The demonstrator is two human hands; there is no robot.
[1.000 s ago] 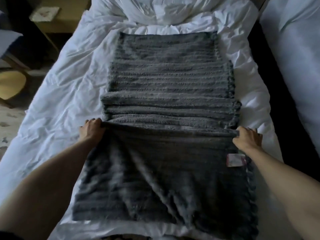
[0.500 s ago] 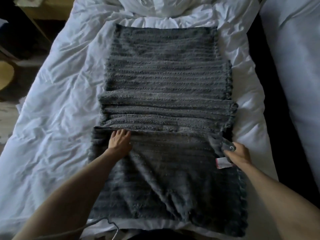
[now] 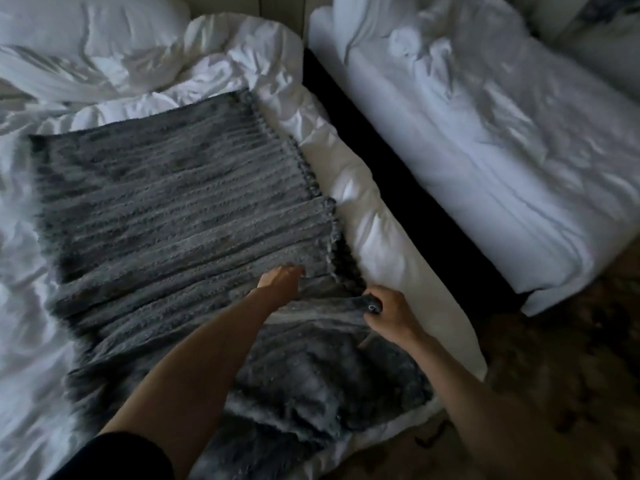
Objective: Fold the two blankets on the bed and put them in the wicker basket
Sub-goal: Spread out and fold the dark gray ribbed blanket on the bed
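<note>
A grey ribbed blanket (image 3: 180, 202) lies spread on the white bed (image 3: 381, 244), its near end folded over on itself. My left hand (image 3: 282, 280) lies on the blanket near its right edge, fingers stretched forward, pressing the fabric. Just to the right, my right hand (image 3: 389, 311) grips a bunched corner of the blanket at that edge. Only this one blanket shows, and no wicker basket is in view.
White rumpled bedding and a pillow (image 3: 86, 32) fill the far left. A dark gap (image 3: 398, 174) separates this bed from a second white bed (image 3: 485, 133) on the right. Dark patterned floor (image 3: 571, 375) lies at the lower right.
My left hand has slid across the blanket from its left side to its right edge. My right hand still holds the corner. The view has swung to the right.
</note>
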